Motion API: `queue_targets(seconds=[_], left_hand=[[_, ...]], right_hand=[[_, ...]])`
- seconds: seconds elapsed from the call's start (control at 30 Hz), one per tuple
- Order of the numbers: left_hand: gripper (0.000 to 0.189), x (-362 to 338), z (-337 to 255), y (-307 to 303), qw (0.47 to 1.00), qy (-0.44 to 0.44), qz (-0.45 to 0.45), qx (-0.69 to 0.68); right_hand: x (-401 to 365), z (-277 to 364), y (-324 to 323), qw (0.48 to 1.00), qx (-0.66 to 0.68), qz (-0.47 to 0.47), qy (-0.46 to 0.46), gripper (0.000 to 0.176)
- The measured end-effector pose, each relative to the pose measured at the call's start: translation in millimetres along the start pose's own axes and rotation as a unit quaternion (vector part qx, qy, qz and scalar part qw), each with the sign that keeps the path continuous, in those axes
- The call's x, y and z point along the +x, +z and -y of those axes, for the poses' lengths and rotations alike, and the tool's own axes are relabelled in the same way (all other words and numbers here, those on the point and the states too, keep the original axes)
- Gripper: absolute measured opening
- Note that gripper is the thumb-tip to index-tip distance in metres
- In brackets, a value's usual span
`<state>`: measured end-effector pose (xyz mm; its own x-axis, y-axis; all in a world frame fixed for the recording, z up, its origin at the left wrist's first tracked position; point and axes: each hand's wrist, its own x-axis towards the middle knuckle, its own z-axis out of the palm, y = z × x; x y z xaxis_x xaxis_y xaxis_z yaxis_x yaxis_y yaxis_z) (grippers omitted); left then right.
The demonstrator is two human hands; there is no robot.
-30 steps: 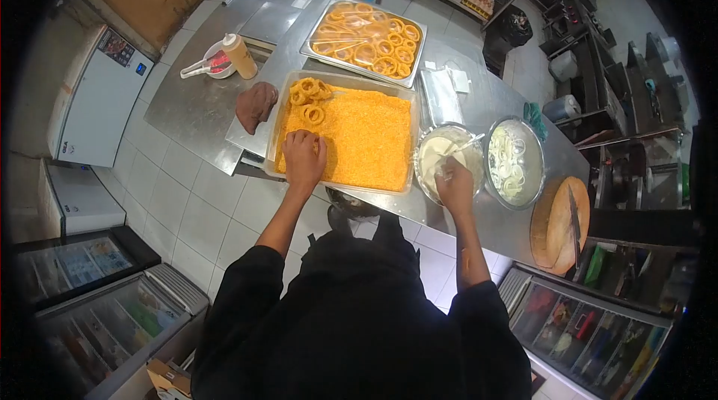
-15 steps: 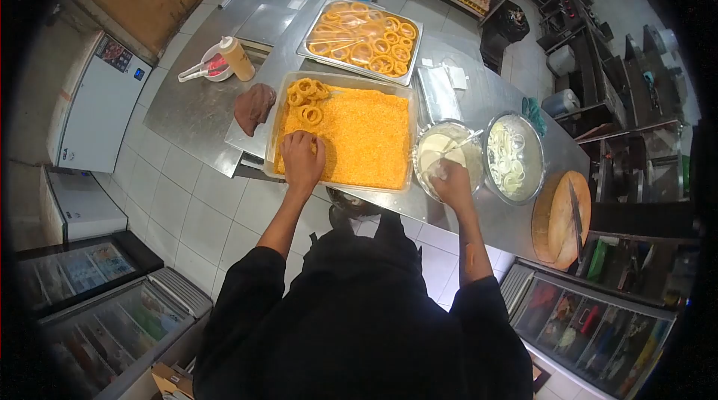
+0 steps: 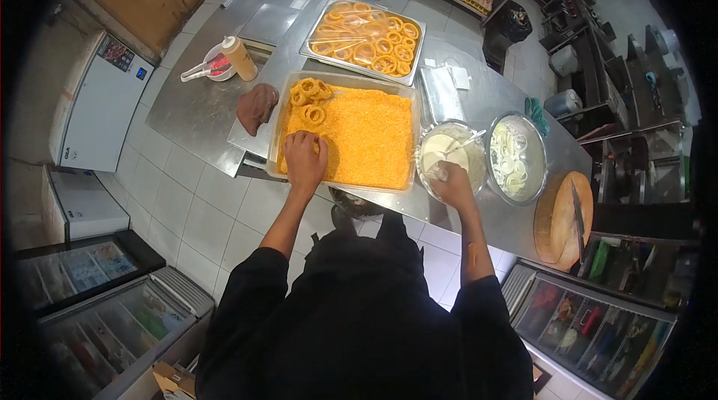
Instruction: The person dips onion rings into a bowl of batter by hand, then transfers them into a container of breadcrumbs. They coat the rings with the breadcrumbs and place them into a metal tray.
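A clear tub holds orange crumbs, with several coated rings piled in its back left corner. My left hand rests in the crumbs at the tub's left side, fingers bent down; what lies under them is hidden. Over the near edge of a steel bowl of pale batter, my right hand has its fingers pressed together, and what they hold is too small to make out. A utensil leans in that bowl. Beside it stands a bowl of sliced onion rings.
Behind the tub is a tray of coated rings under plastic film. A knife lies on a round wooden board at right. A brown cloth, a squeeze bottle and a white bowl sit at left.
The whole view has shifted slightly to the right. Both hands remain in nearly the same places, the left in the crumbs and the right at the batter bowl.
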<state>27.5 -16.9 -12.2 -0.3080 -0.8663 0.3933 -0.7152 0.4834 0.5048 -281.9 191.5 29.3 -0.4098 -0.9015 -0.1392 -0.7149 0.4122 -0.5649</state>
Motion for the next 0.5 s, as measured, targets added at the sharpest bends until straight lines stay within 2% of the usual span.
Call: queue_targets(seconds=[0.03, 0.1, 0.13, 0.2, 0.23, 0.3, 0.33, 0.4, 0.43, 0.5], left_hand=[[0.017, 0, 1, -1, 1.0, 0.001, -0.002, -0.001], [0.017, 1, 0, -1, 1.0, 0.004, -0.002, -0.009], [0.017, 0, 0, -1, 1.0, 0.003, -0.003, -0.016], [0.017, -2, 1, -1, 1.0, -0.002, 0.003, -0.014], [0.017, 0, 0, 0, 1.0, -0.004, 0.005, -0.014], [0.017, 2, 0, 1, 1.0, -0.001, 0.004, -0.019], [0.017, 1, 1, 0, 1.0, -0.001, 0.006, -0.021], [0.017, -1, 2, 0, 1.0, -0.002, 0.014, -0.023], [0.017, 1, 2, 0, 0.999, -0.004, 0.016, -0.027], [0.016, 2, 1, 2, 1.0, -0.007, 0.012, -0.027]], right_hand=[[-2, -1, 6, 1.0, 0.003, 0.0, 0.002, 0.053], [1, 1, 11, 0.985, 0.019, -0.17, -0.005, 0.051], [4, 2, 8, 0.985, 0.018, -0.169, -0.007, 0.051], [0, 0, 2, 0.998, 0.023, -0.047, 0.028, 0.05], [0, -3, 5, 0.998, 0.024, -0.051, 0.031, 0.05], [3, -2, 7, 0.99, 0.034, -0.139, 0.006, 0.055], [3, 1, 4, 0.99, 0.034, -0.138, 0.006, 0.055], [-1, 7, 0, 0.999, 0.023, -0.012, 0.037, 0.054], [0, 5, 3, 0.999, 0.023, -0.014, 0.037, 0.054], [2, -1, 9, 0.992, 0.022, -0.124, 0.013, 0.054]])
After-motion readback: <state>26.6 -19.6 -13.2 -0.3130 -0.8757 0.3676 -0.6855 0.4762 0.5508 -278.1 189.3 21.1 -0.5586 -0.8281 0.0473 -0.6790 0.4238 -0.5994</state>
